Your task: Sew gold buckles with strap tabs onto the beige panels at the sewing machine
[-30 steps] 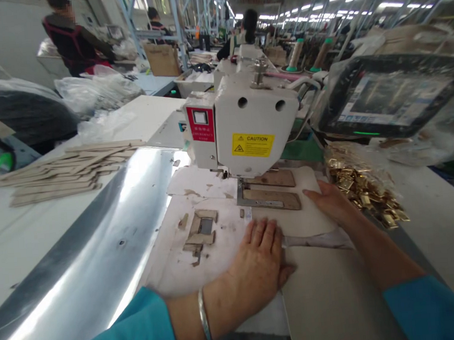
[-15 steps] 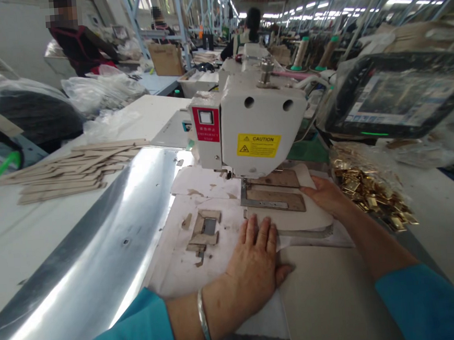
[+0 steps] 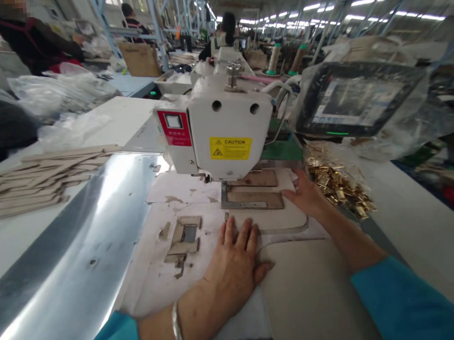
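Observation:
My left hand (image 3: 236, 258) lies flat, fingers together and stretched out, on the pale work sheet (image 3: 298, 279) in front of a white sewing machine (image 3: 223, 125). My right hand (image 3: 305, 195) rests with fingers extended on the right edge of a beige template (image 3: 278, 219) that sits under the machine head. Two brown leather pieces (image 3: 255, 199) lie framed in the metal clamp there. Neither hand grips anything.
A heap of gold metal buckles (image 3: 340, 187) lies right of my right hand. A plastic-covered control screen (image 3: 353, 100) stands above it. A stack of tan strips (image 3: 27, 180) sits far left beside a shiny metal plate (image 3: 79, 244). Other people work at the back.
The beige template has slid further in under the machine head with my right hand on it. My left hand stays flat on the sheet. The view has shifted to the right.

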